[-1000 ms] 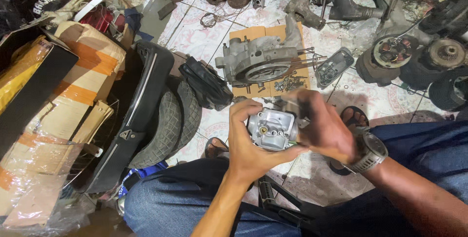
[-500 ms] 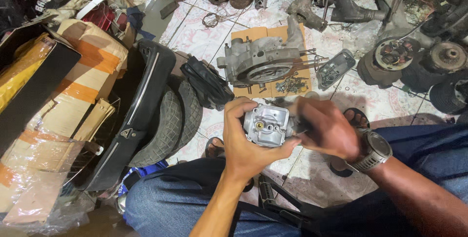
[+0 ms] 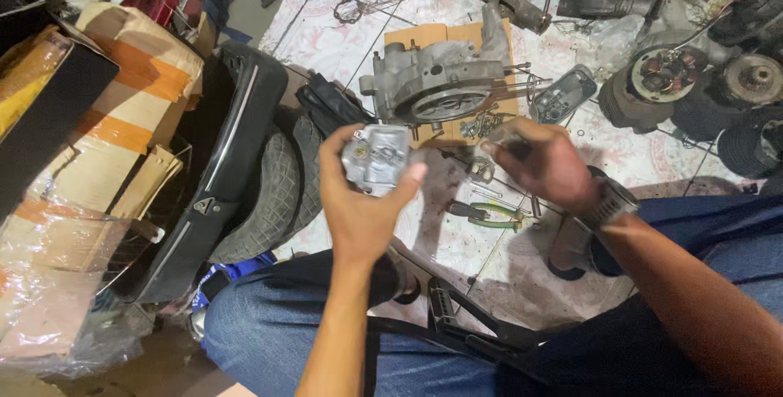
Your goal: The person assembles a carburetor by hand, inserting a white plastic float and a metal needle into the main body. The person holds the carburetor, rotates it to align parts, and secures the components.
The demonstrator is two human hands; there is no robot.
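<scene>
The left hand (image 3: 363, 201) is clamped around a small silver cast-metal carburettor-like body (image 3: 377, 156), thumb on its right edge and fingers wrapped behind, so the part sits raised above the knees and turned toward the camera, presumably to show its open face. The right hand (image 3: 542, 168) hangs well apart from it, to the right, fingers pinched together on something slim and blurred (too smeared to say what, or whether anything is really gripped). Both hands hover above a stained patterned tile floor (image 3: 342, 34) on which the person sits in blue jeans (image 3: 269, 332). Just beyond the hands a grey aluminium engine crankcase (image 3: 436, 87) lies on a flat piece of brown cardboard (image 3: 424, 35), likely there to keep it and its scattered small bolts (image 3: 481, 125) off the dirt. Green-handled pliers (image 3: 493, 216) lie on the tiles below the right hand, within easy reach. To the left, a worn black rubber tyre (image 3: 273, 193) leans beside a black plastic body panel (image 3: 224, 160) and taped cardboard boxes (image 3: 122, 111).
</scene>
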